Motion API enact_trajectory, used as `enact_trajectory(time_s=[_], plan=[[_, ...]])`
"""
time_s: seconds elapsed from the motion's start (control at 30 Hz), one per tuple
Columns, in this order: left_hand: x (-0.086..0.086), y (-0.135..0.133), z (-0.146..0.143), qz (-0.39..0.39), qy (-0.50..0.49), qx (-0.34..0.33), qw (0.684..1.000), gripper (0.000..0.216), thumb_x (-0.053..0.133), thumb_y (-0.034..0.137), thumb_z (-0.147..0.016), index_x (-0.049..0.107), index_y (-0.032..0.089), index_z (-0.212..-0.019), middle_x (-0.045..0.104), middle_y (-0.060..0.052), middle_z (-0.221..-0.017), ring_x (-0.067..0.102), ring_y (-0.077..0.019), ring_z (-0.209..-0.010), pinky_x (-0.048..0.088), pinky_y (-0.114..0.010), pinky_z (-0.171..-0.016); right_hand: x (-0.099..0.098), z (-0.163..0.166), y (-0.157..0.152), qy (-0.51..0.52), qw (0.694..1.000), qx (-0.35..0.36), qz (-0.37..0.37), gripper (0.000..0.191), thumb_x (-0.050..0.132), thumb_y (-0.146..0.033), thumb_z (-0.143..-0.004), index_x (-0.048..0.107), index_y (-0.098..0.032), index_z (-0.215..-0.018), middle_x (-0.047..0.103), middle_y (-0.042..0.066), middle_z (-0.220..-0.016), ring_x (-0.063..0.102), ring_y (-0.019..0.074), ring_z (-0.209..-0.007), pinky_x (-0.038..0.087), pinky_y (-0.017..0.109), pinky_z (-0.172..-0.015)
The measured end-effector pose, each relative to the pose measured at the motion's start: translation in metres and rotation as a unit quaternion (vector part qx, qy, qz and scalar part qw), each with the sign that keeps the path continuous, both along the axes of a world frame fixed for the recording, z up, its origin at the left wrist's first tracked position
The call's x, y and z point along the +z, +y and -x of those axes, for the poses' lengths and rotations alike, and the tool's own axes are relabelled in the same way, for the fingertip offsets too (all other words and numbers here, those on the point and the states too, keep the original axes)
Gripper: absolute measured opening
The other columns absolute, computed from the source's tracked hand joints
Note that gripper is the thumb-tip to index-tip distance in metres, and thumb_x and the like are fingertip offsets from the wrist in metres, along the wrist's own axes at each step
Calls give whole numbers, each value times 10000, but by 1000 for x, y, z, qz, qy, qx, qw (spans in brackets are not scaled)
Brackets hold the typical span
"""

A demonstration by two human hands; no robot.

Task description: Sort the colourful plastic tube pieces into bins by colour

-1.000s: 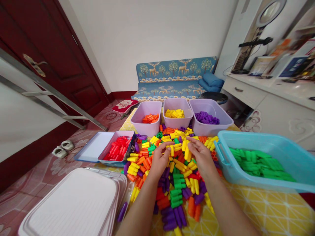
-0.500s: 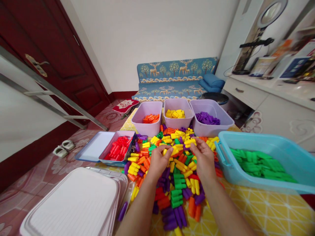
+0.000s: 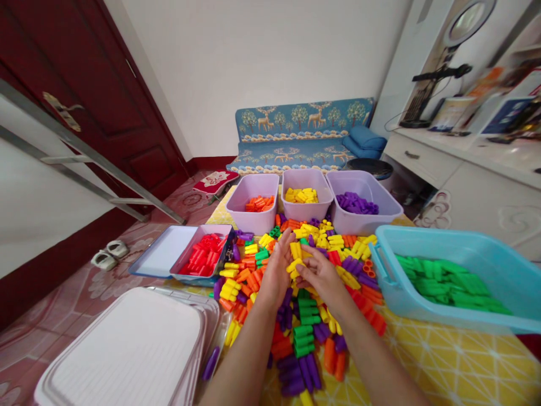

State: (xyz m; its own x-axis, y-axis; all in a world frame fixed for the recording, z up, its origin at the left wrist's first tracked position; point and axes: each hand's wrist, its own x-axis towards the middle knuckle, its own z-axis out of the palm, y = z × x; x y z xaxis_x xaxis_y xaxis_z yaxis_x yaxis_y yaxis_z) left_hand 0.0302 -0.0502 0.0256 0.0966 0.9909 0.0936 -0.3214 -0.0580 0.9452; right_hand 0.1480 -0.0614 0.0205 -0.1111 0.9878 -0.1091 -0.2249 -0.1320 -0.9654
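Over a heap of coloured bullet-shaped plastic pieces, my two hands are close together. My left hand (image 3: 276,270) is tilted on its edge, its fingers stretched out and its palm turned to the right. Yellow bullet-shaped pieces (image 3: 295,260) are between the palm and my right hand (image 3: 321,274), whose thumb and fingers pinch them. Whether they also rest against the left palm is hard to make out. Below the hands are green pieces (image 3: 304,332) and purple pieces (image 3: 291,375) in the heap.
Lilac bins of orange (image 3: 252,221), yellow (image 3: 305,212) and purple pieces (image 3: 361,224) line the back. A blue tub (image 3: 443,234) of green pieces stands right; a tin (image 3: 198,277) of red pieces and white lids (image 3: 127,344) are left. A yellow patterned cloth (image 3: 456,361) covers the table.
My right hand has moved left and down, bringing its yellow piece beside the left hand. My left hand has opened from a pinch, its fingers now straightened.
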Motion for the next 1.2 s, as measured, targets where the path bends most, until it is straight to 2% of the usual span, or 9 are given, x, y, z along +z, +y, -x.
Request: enact_trajectory(time_s=[0.13, 0.23, 0.43, 0.63, 0.77, 0.87, 0.93, 1.07, 1.2], plan=[[-3, -2, 1, -1, -32, -45, 999, 662, 233, 626, -907, 396, 225, -1408, 542, -126, -1353, 503, -240, -1257, 446, -373, -978, -8, 0, 3, 4, 1000, -23, 16, 605, 757, -383, -643, 522, -235, -1181, 665, -39, -729, 650, 152, -531, 558, 296, -507], [-6, -2, 5, -21, -9, -46, 999, 610, 302, 602, -907, 518, 203, -1314, 594, -124, -1293, 543, -247, -1207, 433, -392, -994, -11, -6, 6, -10, 999, -48, 15, 489, 749, -402, -648, 567, -220, -1063, 656, -46, -708, 641, 138, -508, 556, 277, -499], [-18, 6, 15, -91, 186, 139, 969, 310, 496, 362, -890, 692, 154, -1013, 701, -83, -1066, 620, -207, -1039, 447, -342, -964, -2, -25, 10, -81, 997, -10, -5, 293, 725, -406, -667, 626, -187, -835, 646, -28, -700, 626, 122, -500, 502, 228, -459], [-31, 11, 13, -127, 262, 168, 942, 290, 457, 170, -857, 670, 170, -1053, 684, -67, -1090, 612, -184, -1048, 453, -339, -964, 4, -26, 18, -163, 983, 77, -39, 369, 674, -300, -692, 624, -189, -1040, 579, -64, -624, 566, 101, -480, 457, 215, -466], [-25, 7, 18, -143, 233, 239, 932, 350, 360, 151, -883, 634, 160, -1100, 656, -74, -1146, 584, -175, -1101, 443, -331, -977, 1, -11, 19, -273, 950, 95, -122, 308, 629, -254, -703, 684, -192, -1000, 581, -34, -636, 534, 111, -546, 408, 210, -491], [-15, 5, 28, -135, 299, 296, 897, 340, 368, 118, -842, 651, 161, -1025, 678, -67, -1048, 611, -179, -1020, 469, -325, -919, -3, -1, 18, -366, 915, 72, -153, 265, 600, -249, -721, 713, -184, -951, 590, -14, -639, 501, 113, -554, 378, 221, -518], [-8, 2, 35, -116, 400, 264, 870, 316, 436, 118, -792, 666, 173, -1000, 687, -64, -1022, 617, -199, -998, 471, -342, -910, -7, 2, 17, -401, 903, 55, -145, 286, 581, -252, -732, 703, -178, -979, 579, -17, -623, 487, 115, -536, 361, 226, -514], [0, -3, 39, -77, 539, 124, 829, 373, 561, 123, -701, 683, 198, -1045, 696, -71, -1051, 635, -230, -951, 494, -367, -874, -17, -1, 17, -410, 902, 40, -131, 355, 561, -265, -745, 667, -169, -1070, 583, -15, -642, 511, 126, -544, 366, 230, -517], [1, -4, 33, -97, 517, 64, 848, 435, 532, 22, -679, 688, 184, -1052, 708, -69, -1042, 644, -207, -918, 506, -350, -866, -21, -6, 16, -413, 900, 56, -130, 419, 551, -270, -761, 637, -176, -1160, 624, -2, -690, 537, 132, -564, 378, 232, -532]])
